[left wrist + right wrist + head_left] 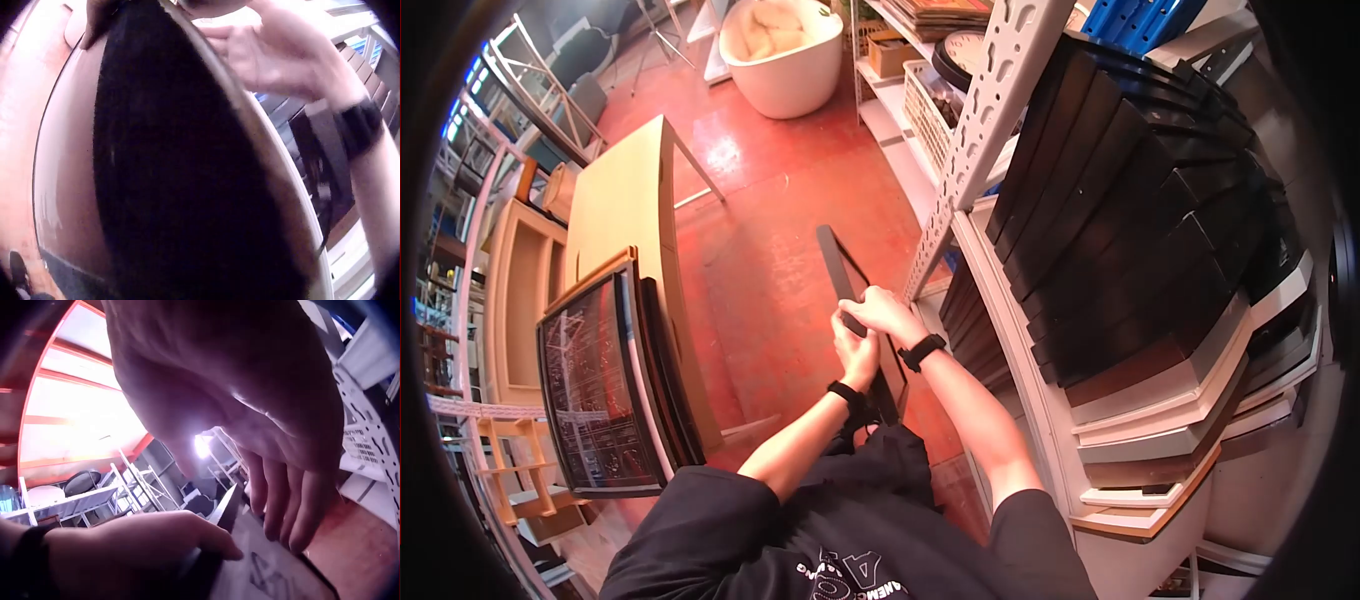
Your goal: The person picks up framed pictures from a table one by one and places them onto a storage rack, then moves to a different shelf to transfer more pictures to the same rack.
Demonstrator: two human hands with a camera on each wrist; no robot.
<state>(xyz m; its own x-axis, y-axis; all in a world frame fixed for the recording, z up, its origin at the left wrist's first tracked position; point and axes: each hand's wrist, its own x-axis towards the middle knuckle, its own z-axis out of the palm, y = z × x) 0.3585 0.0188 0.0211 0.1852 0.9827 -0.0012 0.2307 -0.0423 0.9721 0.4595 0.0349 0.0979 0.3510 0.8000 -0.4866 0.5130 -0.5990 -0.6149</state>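
A dark flat frame (843, 270) is held on edge before the body, its long narrow side facing up. My left hand (857, 352) grips that edge; in the right wrist view the left thumb lies along the frame (250, 556). My right hand (887, 314) is just beyond, over the same edge. Its fairly straight fingers hang down by the frame's face in the right wrist view, and whether they touch is unclear. The frame's dark side (169, 150) fills the left wrist view, with the right hand (269, 56) behind it.
Many black and pale panels (1120, 230) stack on the shelving at right, behind a perforated white post (975, 140). Framed pictures (595, 390) lean against a wooden table (625, 200) at left. A white tub chair (785, 60) stands on the red floor (750, 290).
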